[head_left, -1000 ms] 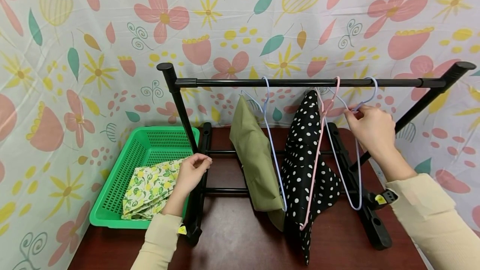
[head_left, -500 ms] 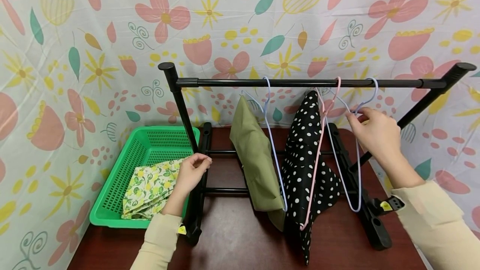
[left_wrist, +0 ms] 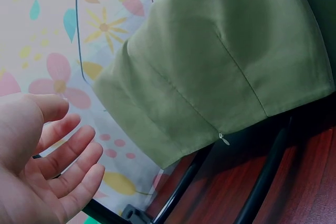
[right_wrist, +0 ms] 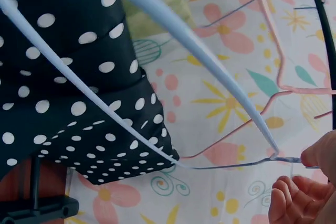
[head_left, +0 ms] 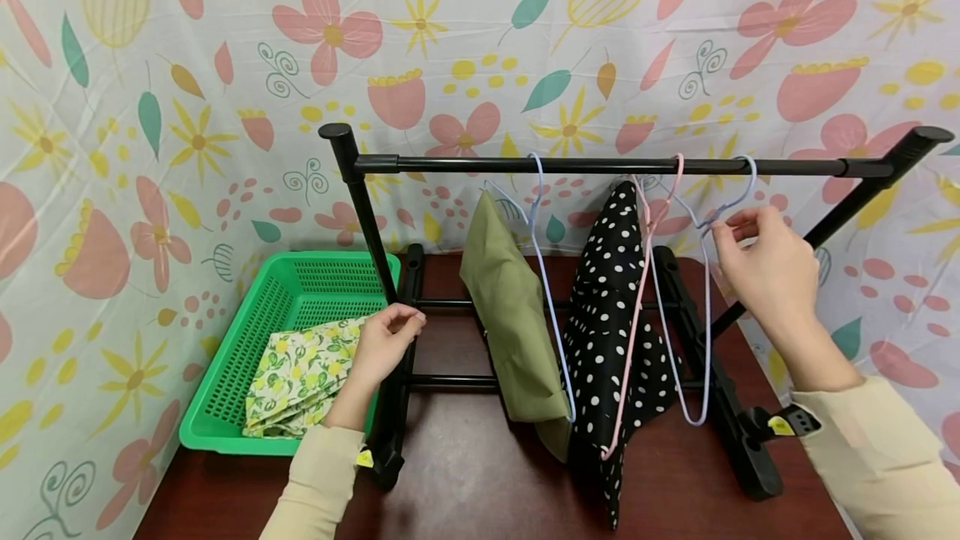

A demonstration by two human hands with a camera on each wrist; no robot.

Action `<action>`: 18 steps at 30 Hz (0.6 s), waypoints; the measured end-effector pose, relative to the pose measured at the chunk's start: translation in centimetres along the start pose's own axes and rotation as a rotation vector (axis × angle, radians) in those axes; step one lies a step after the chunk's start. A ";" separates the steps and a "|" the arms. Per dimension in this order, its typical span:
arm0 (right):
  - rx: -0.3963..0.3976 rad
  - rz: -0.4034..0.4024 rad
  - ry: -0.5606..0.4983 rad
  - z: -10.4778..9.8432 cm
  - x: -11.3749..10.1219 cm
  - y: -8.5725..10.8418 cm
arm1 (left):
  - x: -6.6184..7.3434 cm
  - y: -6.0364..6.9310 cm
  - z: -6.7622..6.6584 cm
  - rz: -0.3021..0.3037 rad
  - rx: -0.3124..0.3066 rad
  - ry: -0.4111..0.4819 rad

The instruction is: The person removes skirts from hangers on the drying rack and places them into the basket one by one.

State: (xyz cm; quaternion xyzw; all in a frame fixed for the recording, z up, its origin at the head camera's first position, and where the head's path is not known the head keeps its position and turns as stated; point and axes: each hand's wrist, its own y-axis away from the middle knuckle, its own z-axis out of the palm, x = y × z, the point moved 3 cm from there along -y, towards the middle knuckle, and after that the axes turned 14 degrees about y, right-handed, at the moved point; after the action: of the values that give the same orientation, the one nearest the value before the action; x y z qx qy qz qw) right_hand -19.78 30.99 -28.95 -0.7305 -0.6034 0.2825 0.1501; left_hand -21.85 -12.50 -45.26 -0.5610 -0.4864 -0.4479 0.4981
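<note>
Right hand [head_left: 776, 273] pinching the rightmost blue hanger [head_left: 707, 323] at its neck, under the bar [head_left: 600, 165], and left hand [head_left: 386, 342] relaxed and empty, a light hold should best steer the hook [head_left: 753, 176] without twisting.

The person wears long sleeves of pale beige cloth. The left sleeve [head_left: 311, 477] and the right sleeve [head_left: 873, 444] each end in a broad, slightly wrinkled cuff. At the left cuff, one small yellow tag [head_left: 364, 458] is visible. At the right cuff there is a black wrist fitting [head_left: 804, 420], which also carries a yellow label [head_left: 780, 426]. Both hands [head_left: 776, 273] are bare.
</note>
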 end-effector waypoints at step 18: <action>0.131 -0.165 -0.088 -1.1 -3.1 0.5 | 1.3 -0.5 0.4 0.018 -0.032 -0.025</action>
State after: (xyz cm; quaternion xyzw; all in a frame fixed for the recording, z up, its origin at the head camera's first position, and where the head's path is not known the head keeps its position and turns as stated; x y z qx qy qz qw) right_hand -19.10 28.00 -27.59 -0.6537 -0.6477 0.3398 0.1940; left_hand -22.20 -11.95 -44.00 -0.5789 -0.4803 -0.4441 0.4868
